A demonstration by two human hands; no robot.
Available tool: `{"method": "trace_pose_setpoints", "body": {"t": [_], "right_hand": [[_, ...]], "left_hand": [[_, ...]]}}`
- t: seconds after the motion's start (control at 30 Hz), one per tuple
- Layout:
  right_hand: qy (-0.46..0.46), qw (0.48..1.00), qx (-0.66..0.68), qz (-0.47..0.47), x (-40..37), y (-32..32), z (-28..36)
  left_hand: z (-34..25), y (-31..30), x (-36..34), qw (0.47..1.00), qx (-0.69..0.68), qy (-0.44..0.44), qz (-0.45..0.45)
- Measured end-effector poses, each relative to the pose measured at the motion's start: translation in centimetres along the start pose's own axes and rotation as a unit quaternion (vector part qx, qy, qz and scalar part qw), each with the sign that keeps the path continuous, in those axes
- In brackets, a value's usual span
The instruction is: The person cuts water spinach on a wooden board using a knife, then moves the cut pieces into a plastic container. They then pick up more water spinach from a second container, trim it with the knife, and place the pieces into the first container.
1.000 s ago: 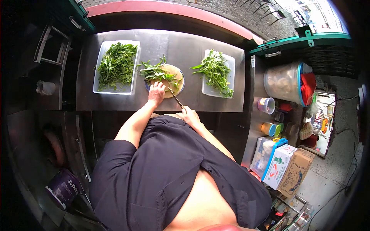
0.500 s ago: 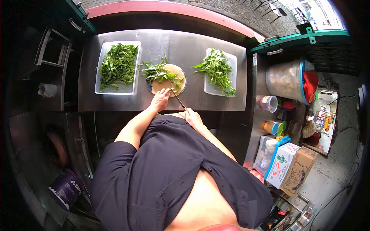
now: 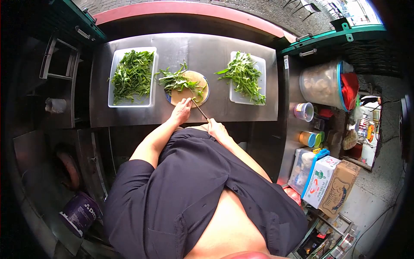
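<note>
A round wooden chopping board (image 3: 195, 91) lies on the steel counter (image 3: 202, 52), with a bunch of green leafy stems (image 3: 176, 80) across its far left side. My left hand (image 3: 181, 110) rests at the board's near edge, fingers apart, touching the board. My right hand (image 3: 217, 131) grips the handle of a knife (image 3: 199, 109) whose blade points up-left onto the board, next to my left hand.
A white tray of greens (image 3: 131, 77) sits left of the board, another tray of leafy stems (image 3: 246, 77) to its right. On the right are a plastic tub (image 3: 321, 84), cups (image 3: 304, 111) and cardboard boxes (image 3: 331, 184). A purple bucket (image 3: 80, 213) stands low left.
My left hand has drawn back from the greens to the board's near edge. The knife and my right hand stay about where they were.
</note>
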State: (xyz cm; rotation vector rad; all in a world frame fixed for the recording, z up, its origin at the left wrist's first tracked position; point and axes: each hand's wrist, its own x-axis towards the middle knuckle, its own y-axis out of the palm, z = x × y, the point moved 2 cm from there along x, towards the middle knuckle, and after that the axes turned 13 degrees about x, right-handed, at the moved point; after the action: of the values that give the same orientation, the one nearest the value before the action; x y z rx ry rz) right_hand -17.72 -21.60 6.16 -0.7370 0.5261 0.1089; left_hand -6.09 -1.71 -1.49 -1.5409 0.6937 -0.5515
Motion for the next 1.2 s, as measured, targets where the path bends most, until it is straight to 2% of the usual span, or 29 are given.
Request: {"method": "trace_pose_setpoints", "body": {"t": [0.23,0.33,0.53,0.7,0.87,0.97,1.2], "right_hand": [[0.039,0.997,-0.013,0.06,0.0,-0.6,1.2],[0.033,0.997,-0.015,0.064,0.5,0.2,0.2],[0.056,0.994,-0.011,0.092,-0.2,-0.9,2.1],[0.055,0.994,-0.029,0.093,-0.1,-1.1,3.0],[0.034,0.997,-0.019,0.065,0.4,0.1,1.0],[0.084,0.993,-0.016,0.086,-0.3,-0.8,1.6],[0.025,0.998,-0.007,0.05,-0.6,-0.3,-0.6]], "left_hand": [[-0.2,-0.2,0.1,1.0,0.007,0.004,0.003],[-0.2,-0.2,0.1,1.0,0.0,0.002,0.001],[-0.4,0.1,0.1,1.0,-0.008,-0.008,0.016],[-0.2,0.0,-0.2,0.999,-0.022,-0.015,0.018],[-0.3,-0.2,-0.4,0.999,-0.035,-0.025,0.028],[-0.3,-0.3,-0.6,0.999,-0.031,-0.029,0.014],[0.3,-0.3,-0.7,1.0,-0.007,-0.005,0.025]]}}
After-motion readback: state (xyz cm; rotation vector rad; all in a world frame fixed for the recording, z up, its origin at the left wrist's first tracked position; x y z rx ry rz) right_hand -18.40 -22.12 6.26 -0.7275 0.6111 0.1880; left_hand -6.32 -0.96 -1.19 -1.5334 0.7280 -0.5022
